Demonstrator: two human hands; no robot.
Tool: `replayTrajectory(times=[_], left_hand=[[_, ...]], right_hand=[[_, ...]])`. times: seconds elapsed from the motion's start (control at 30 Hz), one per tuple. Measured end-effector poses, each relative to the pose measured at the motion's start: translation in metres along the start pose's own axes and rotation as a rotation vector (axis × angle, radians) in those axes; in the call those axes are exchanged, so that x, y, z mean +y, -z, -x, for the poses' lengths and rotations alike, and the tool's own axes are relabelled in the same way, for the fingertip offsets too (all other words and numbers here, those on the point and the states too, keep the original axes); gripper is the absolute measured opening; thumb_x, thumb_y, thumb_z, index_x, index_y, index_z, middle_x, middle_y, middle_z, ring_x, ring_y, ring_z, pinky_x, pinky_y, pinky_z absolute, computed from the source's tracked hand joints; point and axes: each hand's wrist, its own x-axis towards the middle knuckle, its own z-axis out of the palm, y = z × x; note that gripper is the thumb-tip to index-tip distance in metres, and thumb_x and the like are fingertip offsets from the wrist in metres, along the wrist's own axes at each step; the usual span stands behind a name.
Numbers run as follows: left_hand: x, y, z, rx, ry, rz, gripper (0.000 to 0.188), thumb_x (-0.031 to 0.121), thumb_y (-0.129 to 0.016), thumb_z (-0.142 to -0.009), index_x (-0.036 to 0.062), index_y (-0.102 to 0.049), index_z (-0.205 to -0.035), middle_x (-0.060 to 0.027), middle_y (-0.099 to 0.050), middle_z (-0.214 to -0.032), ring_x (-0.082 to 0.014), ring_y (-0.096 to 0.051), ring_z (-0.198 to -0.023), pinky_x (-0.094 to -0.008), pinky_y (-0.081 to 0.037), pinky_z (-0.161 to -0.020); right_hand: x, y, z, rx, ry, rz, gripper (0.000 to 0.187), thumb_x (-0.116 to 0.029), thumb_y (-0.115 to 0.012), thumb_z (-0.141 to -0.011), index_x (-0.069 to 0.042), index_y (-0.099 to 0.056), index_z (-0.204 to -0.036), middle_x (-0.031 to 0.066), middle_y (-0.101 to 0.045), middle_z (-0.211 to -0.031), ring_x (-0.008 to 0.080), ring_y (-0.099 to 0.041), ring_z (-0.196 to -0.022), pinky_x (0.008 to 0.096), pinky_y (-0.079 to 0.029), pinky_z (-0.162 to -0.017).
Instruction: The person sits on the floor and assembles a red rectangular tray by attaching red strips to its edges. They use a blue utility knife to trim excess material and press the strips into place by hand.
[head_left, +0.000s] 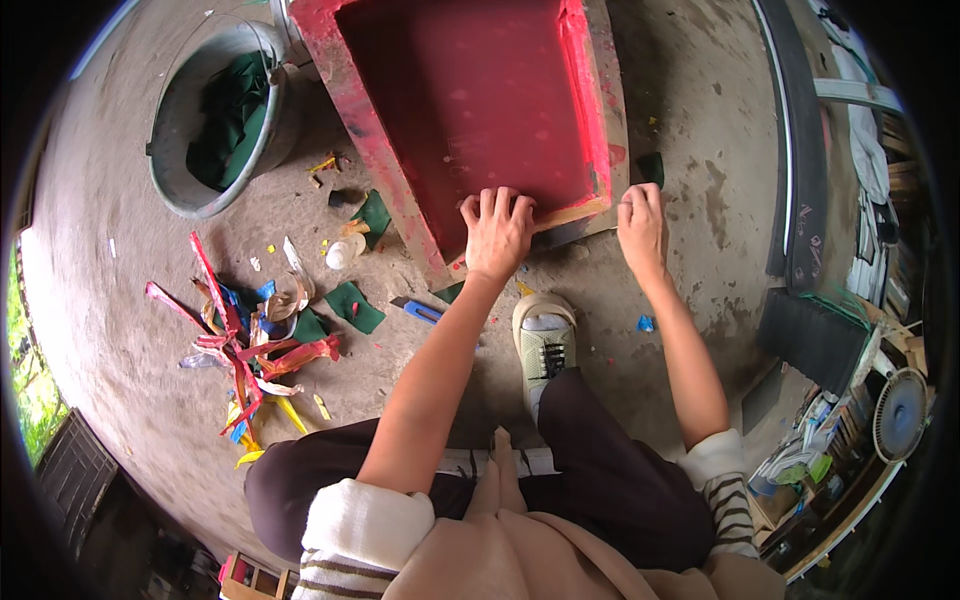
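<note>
A wooden screen-printing frame (612, 100) with red-stained sides and a dark red mesh (470, 90) lies tilted on the floor before me. My left hand (498, 232) is hooked over its near rail, fingertips bent down on the inner side and the thumb hidden. Just off the frame's near right corner is my right hand (641, 228). Its fingers are curled together in a pinch; whatever they hold, if anything, is too small to make out. A blue-handled utility knife (422, 312) rests on the floor left of my shoe, partly behind my left forearm.
A grey bucket (268, 150) of dark green scraps stands at the far left. Crumpled red, yellow and blue tape strips (245, 345) lie piled nearer me. Green scraps (355, 307) dot the floor. A fan (901, 415) and stacked goods line the right side.
</note>
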Motion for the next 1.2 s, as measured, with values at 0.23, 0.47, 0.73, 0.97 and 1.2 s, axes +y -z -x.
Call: replayTrajectory(times=[0.23,0.47,0.73,0.97,1.2], left_hand=[[0.037,-0.021,-0.01,-0.246,0.253,0.555,0.034,0.021,-0.055,-0.084,0.0123,-0.061,-0.116,-0.0114,-0.055,-0.081,-0.0289,-0.056,-0.082,-0.0397,-0.043,-0.079],[0.05,-0.033,-0.043,-0.627,0.636,1.07,0.043,0.019,-0.05,-0.087,0.004,-0.05,-0.128,-0.0118,-0.057,-0.117,-0.0203,-0.054,-0.109,-0.0331,-0.036,-0.096],[0.051,-0.02,-0.065,-0.717,0.932,1.48,0.043,0.011,-0.041,-0.092,-0.001,-0.039,-0.133,-0.0106,-0.054,-0.122,-0.0169,-0.052,-0.112,-0.0291,-0.034,-0.101],[0.06,-0.019,-0.067,-0.719,0.885,1.368,0.04,0.011,-0.035,-0.095,0.0001,-0.039,-0.133,-0.0115,-0.05,-0.126,-0.0156,-0.053,-0.113,-0.0291,-0.034,-0.104],[0.065,-0.034,-0.065,-0.629,0.965,1.282,0.039,0.011,-0.038,-0.094,0.0003,-0.043,-0.131,-0.0106,-0.054,-0.121,-0.0154,-0.051,-0.114,-0.0311,-0.034,-0.102]], right_hand=[[0.001,-0.019,0.017,-0.137,-0.073,-0.386,0.016,0.0,-0.051,-0.085,-0.003,-0.045,-0.099,0.0165,-0.05,-0.098,0.036,-0.054,-0.089,0.0436,-0.045,-0.076],[0.007,-0.026,0.018,-0.193,-0.069,-0.325,0.037,0.003,-0.059,-0.077,-0.005,-0.037,-0.106,0.0193,-0.045,-0.102,0.0398,-0.051,-0.094,0.044,-0.045,-0.078],[0.0,-0.025,0.016,-0.161,-0.018,-0.338,0.032,-0.001,-0.057,-0.079,-0.004,-0.038,-0.104,0.02,-0.045,-0.101,0.0398,-0.05,-0.095,0.0439,-0.044,-0.08],[0.011,-0.028,0.021,-0.11,0.026,-0.341,0.03,-0.003,-0.056,-0.081,-0.004,-0.037,-0.104,0.0205,-0.045,-0.101,0.04,-0.05,-0.094,0.0444,-0.044,-0.078],[0.009,-0.028,0.022,-0.121,0.021,-0.353,0.029,-0.003,-0.053,-0.082,-0.004,-0.036,-0.104,0.0215,-0.043,-0.101,0.0412,-0.051,-0.091,0.0451,-0.045,-0.078]])
